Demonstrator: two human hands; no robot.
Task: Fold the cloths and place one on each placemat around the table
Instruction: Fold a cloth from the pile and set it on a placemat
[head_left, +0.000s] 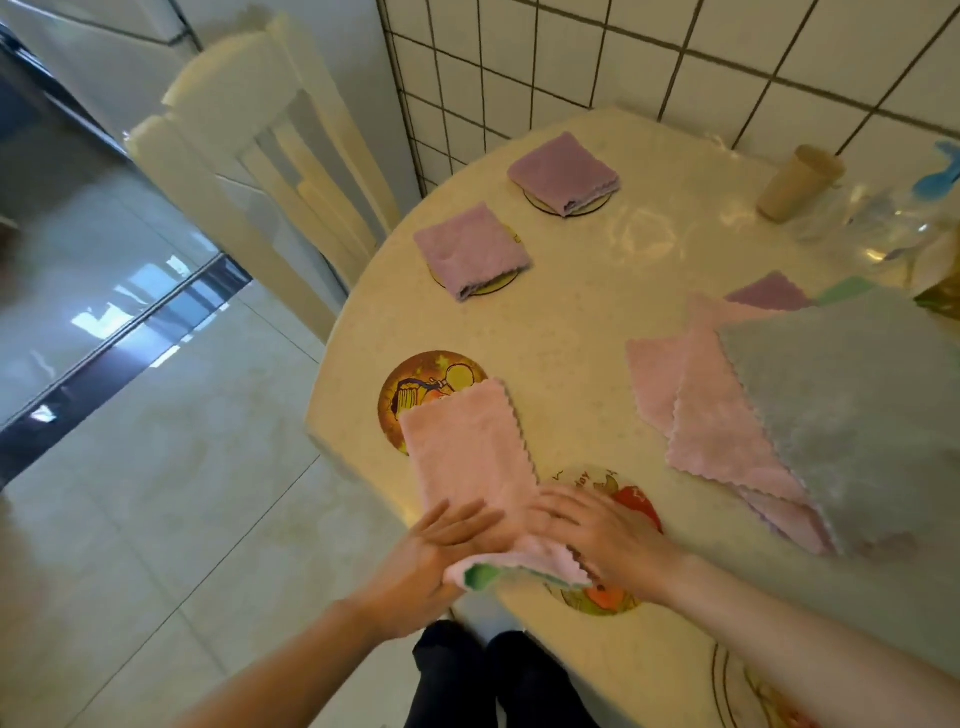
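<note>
A pink cloth (465, 447), folded into a long strip, lies at the table's near left edge and partly covers a round picture placemat (415, 384). My left hand (441, 545) and my right hand (587, 530) both hold its near end, which is lifted and shows a green tag. Under my right hand lies a second round placemat (639, 506). Two folded purple cloths (470, 249) (563, 171) each rest on a placemat farther back. Unfolded cloths are stacked at the right: a grey one (852, 415) on pink ones (711, 431).
A cream chair (260, 171) stands at the table's far left by the tiled wall. A beige cup (795, 182) and clear plastic items (878, 223) sit at the back right. Another placemat (748, 696) shows at the bottom right. My dark trouser legs (493, 680) are below the table edge.
</note>
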